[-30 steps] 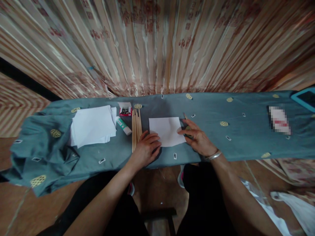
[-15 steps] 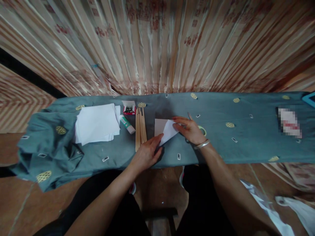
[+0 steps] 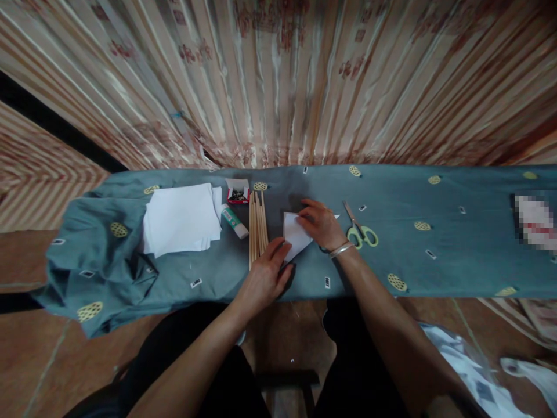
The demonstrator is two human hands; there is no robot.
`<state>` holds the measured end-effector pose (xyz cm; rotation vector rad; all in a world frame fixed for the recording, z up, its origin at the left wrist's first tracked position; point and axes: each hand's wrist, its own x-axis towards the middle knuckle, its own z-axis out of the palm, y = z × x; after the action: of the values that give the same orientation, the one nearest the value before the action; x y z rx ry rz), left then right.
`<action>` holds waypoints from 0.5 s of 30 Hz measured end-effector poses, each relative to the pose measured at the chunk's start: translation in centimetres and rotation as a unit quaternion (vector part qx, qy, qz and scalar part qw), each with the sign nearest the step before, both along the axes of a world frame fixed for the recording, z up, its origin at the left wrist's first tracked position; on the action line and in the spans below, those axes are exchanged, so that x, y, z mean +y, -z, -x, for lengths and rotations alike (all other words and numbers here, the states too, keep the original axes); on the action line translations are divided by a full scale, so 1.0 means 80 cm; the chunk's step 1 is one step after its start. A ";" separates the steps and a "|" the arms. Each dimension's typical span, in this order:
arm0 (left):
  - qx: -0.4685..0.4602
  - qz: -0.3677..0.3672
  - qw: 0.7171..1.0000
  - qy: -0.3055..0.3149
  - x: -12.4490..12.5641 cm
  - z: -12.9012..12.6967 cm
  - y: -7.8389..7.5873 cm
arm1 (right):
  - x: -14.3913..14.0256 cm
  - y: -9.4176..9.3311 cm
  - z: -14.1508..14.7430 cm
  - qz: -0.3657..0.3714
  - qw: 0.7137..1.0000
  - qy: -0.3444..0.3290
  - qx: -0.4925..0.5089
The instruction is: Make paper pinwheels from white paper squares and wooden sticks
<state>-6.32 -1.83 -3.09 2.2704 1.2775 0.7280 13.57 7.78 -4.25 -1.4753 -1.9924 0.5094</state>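
A folded white paper sheet (image 3: 295,239) lies on the blue-grey tablecloth (image 3: 456,249), just right of the bundle of wooden sticks (image 3: 256,229). The left hand (image 3: 266,277) rests flat with fingers spread on the sheet's near corner; the right hand (image 3: 321,224) presses fingers down on its far edge. Right of the sticks and beyond the right hand lie green-handled scissors (image 3: 359,227); left of the sticks are a glue stick (image 3: 234,221), a small red box (image 3: 237,192) and a stack of white paper (image 3: 181,218).

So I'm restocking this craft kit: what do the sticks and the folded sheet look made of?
The sticks look like pale, unfinished wood or bamboo: tan, straight, matte. The folded sheet under both hands looks like thin white matte paper, going by its sharp crease.
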 end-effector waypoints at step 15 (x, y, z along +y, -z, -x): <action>0.020 0.026 0.999 0.009 -0.003 -0.004 -0.010 | 0.004 0.003 0.008 -0.005 1.000 0.028 -0.008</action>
<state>-5.99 -2.06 -2.26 2.2617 1.2780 0.6389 12.95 8.12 -4.50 -1.5277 -1.9571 0.4643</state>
